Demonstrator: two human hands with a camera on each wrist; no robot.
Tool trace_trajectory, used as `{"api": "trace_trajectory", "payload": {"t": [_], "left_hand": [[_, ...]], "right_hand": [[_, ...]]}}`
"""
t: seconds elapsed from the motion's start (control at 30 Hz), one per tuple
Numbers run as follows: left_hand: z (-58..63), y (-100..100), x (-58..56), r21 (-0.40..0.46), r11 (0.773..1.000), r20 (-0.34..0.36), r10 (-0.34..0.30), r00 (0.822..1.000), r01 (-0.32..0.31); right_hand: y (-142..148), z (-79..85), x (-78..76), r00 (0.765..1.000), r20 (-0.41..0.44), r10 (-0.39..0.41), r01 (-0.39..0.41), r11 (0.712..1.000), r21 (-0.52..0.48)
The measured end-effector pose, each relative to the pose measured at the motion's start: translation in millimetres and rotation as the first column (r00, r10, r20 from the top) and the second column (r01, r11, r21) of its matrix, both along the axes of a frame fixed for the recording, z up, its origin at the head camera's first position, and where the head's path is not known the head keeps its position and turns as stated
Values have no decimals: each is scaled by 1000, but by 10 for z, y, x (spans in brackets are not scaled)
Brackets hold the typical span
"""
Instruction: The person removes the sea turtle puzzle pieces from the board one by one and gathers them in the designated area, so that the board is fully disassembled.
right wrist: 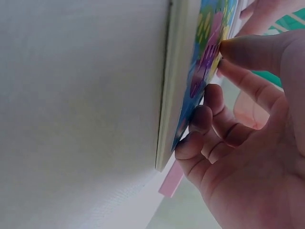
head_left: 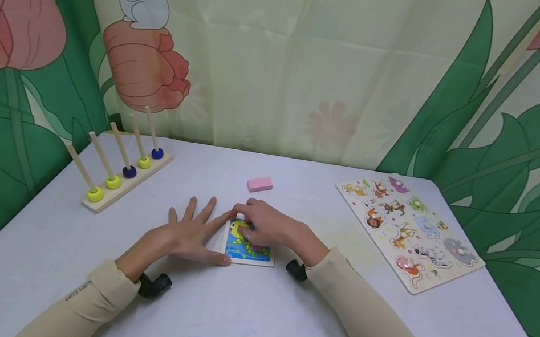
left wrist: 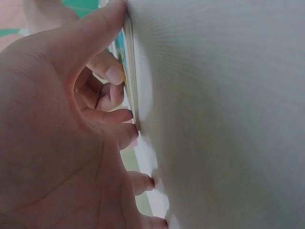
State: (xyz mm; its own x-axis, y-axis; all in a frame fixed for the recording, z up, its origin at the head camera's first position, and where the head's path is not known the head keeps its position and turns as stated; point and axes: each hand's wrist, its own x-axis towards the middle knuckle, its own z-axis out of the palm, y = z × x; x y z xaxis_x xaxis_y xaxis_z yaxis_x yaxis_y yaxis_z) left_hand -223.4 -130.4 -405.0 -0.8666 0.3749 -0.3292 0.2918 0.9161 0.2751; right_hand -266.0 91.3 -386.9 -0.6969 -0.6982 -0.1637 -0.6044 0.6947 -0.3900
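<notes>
A small picture puzzle board point(head_left: 248, 255) with a pale frame and a bright blue, yellow and green picture lies on the table. My left hand point(head_left: 188, 236) spreads its fingers along the left side of the board. Its thumb touches the near left corner, and its index fingertip is at the far left corner. Over the picture bends my right hand point(head_left: 267, 224), covering much of the upper right part. In the right wrist view, the right thumb point(right wrist: 238, 51) touches the picture near a pink and purple figure, with the other fingertips close along the surface. Nothing shows between its fingers.
A pink block point(head_left: 259, 184) lies beyond the board. At the left stands a wooden peg rack point(head_left: 129, 184) with yellow and dark blue beads on upright pegs. To the right, an animal puzzle board point(head_left: 385, 231) lies flat. A printed curtain point(head_left: 284, 67) hangs behind the table.
</notes>
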Motion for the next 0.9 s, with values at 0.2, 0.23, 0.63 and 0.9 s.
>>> {"api": "trace_trajectory", "payload": {"t": [0.2, 0.23, 0.63, 0.9], "left_hand": [[0, 1, -8, -24, 1000, 6, 3, 1000, -3], [-9, 0, -14, -25, 1000, 6, 4, 1000, -4], [90, 7, 53, 6, 1000, 23, 0, 1000, 0], [49, -3, 33, 12, 1000, 20, -2, 1000, 1]], "right_hand": [[-19, 8, 2, 1000, -9, 12, -12, 1000, 14], [-22, 8, 0, 1000, -8, 15, -15, 1000, 16], [-33, 10, -41, 999, 0, 49, -49, 999, -3], [-13, 10, -46, 999, 43, 30, -29, 999, -30]]}}
